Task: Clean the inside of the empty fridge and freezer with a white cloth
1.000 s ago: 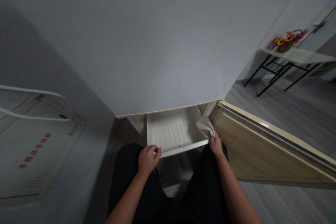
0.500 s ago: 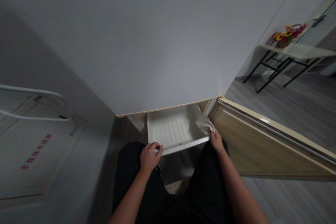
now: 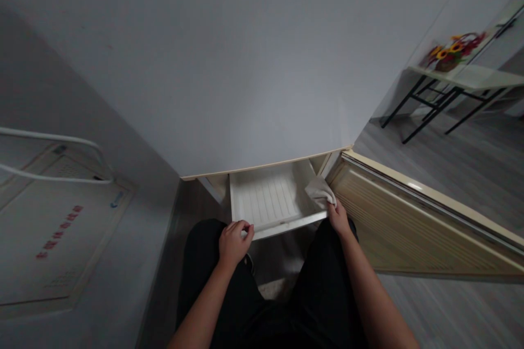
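Note:
A white drawer (image 3: 266,199) with a ribbed bottom sticks out of the low cabinet below the white surface in front of me. At its front left corner, my left hand (image 3: 234,237) has its fingers closed over the rim. My right hand (image 3: 338,218) grips a pale cloth (image 3: 320,191) at the front right corner, and seems to hold the drawer's edge there too. The cloth hangs over the right side of the drawer, partly inside it. The undersides of the fingers are hidden.
A cream door (image 3: 409,218) stands open to the right of the drawer. Behind it is a table (image 3: 470,77) with a basket of flowers (image 3: 450,57). On the left wall are a panel with red writing (image 3: 61,234) and a white rail (image 3: 53,136). My knees flank the drawer.
The view has shifted slightly. Both hands, the cloth and the drawer stay practically where they were.

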Demonstrator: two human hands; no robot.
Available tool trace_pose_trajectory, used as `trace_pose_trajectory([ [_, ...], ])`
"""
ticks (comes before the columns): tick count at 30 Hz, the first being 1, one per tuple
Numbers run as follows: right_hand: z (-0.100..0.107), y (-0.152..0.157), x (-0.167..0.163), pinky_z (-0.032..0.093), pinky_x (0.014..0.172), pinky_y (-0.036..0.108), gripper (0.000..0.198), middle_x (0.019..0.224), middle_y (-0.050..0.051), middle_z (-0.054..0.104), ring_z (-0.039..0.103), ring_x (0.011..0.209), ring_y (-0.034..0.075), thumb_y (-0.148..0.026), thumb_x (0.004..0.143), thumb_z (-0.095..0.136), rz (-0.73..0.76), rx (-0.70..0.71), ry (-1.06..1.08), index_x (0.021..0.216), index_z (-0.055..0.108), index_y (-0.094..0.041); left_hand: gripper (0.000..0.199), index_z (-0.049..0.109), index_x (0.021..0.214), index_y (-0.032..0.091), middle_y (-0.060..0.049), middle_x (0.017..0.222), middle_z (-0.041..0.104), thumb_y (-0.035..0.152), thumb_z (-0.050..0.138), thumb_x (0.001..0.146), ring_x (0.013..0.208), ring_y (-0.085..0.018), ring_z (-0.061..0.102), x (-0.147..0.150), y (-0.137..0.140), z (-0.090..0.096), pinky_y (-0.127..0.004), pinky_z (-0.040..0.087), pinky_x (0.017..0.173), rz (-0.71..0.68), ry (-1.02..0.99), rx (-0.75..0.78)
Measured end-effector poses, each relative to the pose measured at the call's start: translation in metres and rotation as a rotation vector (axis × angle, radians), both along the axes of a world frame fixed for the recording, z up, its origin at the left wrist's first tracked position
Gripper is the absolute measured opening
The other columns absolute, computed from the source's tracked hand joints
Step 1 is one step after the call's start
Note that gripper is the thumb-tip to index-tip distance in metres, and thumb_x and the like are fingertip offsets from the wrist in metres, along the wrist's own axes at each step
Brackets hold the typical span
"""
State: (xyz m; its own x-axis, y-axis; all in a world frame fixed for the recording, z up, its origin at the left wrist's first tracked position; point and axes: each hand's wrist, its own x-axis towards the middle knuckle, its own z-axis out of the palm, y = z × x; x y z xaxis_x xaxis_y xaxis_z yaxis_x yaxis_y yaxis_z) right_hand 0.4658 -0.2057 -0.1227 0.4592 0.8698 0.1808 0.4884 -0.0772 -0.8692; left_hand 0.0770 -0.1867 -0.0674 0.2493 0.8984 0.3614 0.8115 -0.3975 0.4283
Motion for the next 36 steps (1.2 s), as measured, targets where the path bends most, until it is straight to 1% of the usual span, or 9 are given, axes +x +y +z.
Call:
trace_pose_trajectory([
  [4, -0.0015, -0.0005, 0.0001, 0.050, 0.096, 0.040, 0.048, 0.107, 0.014, 0.073, 0.065, 0.104, 0.027, -0.049, 0.093, 0.042, 0.009, 0.019, 0.003, 0.114, 0.066, -0.014, 0.022, 0.059, 0.073, 0.025, -0.001, 0.074, 0.070, 0.033, 0.055, 0.093, 0.075, -0.020, 0.066, 0.0002, -0.0002, 0.0015, -0.032, 0.046, 0.075, -0.005, -0.011, -0.015],
  [10, -0.0032, -0.0002, 0.0010, 0.049, 0.098, 0.042, 0.046, 0.103, 0.014, 0.073, 0.064, 0.106, 0.028, -0.048, 0.093, 0.042, 0.009, 0.018, -0.005, 0.111, 0.067, -0.014, 0.022, 0.059, 0.074, 0.025, 0.000, 0.074, 0.069, 0.033, 0.055, 0.093, 0.075, -0.020, 0.066, -0.0006, 0.0005, -0.0003, -0.032, 0.046, 0.075, -0.013, -0.016, -0.011],
  [14, -0.0028, -0.0004, 0.0010, 0.049, 0.096, 0.042, 0.044, 0.102, 0.013, 0.073, 0.065, 0.103, 0.027, -0.047, 0.092, 0.043, 0.007, 0.019, -0.008, 0.111, 0.066, -0.015, 0.021, 0.060, 0.074, 0.025, -0.001, 0.074, 0.069, 0.033, 0.056, 0.093, 0.075, -0.020, 0.066, -0.0010, 0.0007, -0.0019, -0.032, 0.047, 0.076, -0.009, -0.004, 0.004],
  [18, -0.0015, -0.0011, 0.0007, 0.051, 0.093, 0.040, 0.041, 0.096, 0.011, 0.073, 0.065, 0.098, 0.027, -0.044, 0.091, 0.042, 0.003, 0.025, -0.020, 0.107, 0.067, -0.017, 0.021, 0.060, 0.074, 0.025, -0.001, 0.073, 0.069, 0.033, 0.056, 0.093, 0.074, -0.020, 0.066, -0.0004, 0.0002, -0.0004, -0.032, 0.047, 0.075, -0.001, -0.007, -0.004],
  [23, 0.0006, -0.0012, 0.0004, 0.051, 0.088, 0.039, 0.041, 0.092, 0.011, 0.072, 0.065, 0.091, 0.026, -0.046, 0.090, 0.043, -0.005, 0.011, -0.017, 0.103, 0.067, -0.016, 0.023, 0.060, 0.073, 0.025, -0.001, 0.074, 0.069, 0.034, 0.054, 0.094, 0.075, -0.020, 0.066, -0.0001, -0.0005, 0.0014, -0.032, 0.047, 0.074, -0.010, -0.024, -0.018],
  [29, -0.0008, -0.0013, 0.0009, 0.050, 0.090, 0.039, 0.041, 0.092, 0.011, 0.072, 0.064, 0.093, 0.026, -0.047, 0.091, 0.043, -0.002, 0.012, -0.021, 0.103, 0.067, -0.015, 0.023, 0.060, 0.073, 0.025, -0.001, 0.074, 0.069, 0.034, 0.055, 0.094, 0.076, -0.020, 0.066, -0.0003, -0.0006, 0.0002, -0.032, 0.047, 0.074, -0.004, -0.015, -0.014],
  [33, -0.0037, -0.0010, 0.0025, 0.051, 0.086, 0.039, 0.042, 0.088, 0.010, 0.071, 0.064, 0.087, 0.026, -0.049, 0.091, 0.044, 0.000, 0.004, -0.032, 0.101, 0.067, -0.015, 0.023, 0.060, 0.074, 0.025, -0.001, 0.075, 0.070, 0.034, 0.054, 0.094, 0.076, -0.020, 0.066, -0.0003, 0.0000, 0.0002, -0.032, 0.046, 0.074, -0.007, -0.010, -0.030],
  [36, -0.0044, -0.0007, 0.0030, 0.051, 0.086, 0.040, 0.043, 0.089, 0.011, 0.072, 0.064, 0.089, 0.026, -0.050, 0.091, 0.044, -0.009, 0.001, -0.038, 0.102, 0.068, -0.015, 0.024, 0.060, 0.074, 0.025, -0.001, 0.075, 0.070, 0.035, 0.053, 0.094, 0.077, -0.020, 0.067, -0.0002, 0.0003, 0.0005, -0.032, 0.047, 0.075, -0.016, -0.025, -0.029],
])
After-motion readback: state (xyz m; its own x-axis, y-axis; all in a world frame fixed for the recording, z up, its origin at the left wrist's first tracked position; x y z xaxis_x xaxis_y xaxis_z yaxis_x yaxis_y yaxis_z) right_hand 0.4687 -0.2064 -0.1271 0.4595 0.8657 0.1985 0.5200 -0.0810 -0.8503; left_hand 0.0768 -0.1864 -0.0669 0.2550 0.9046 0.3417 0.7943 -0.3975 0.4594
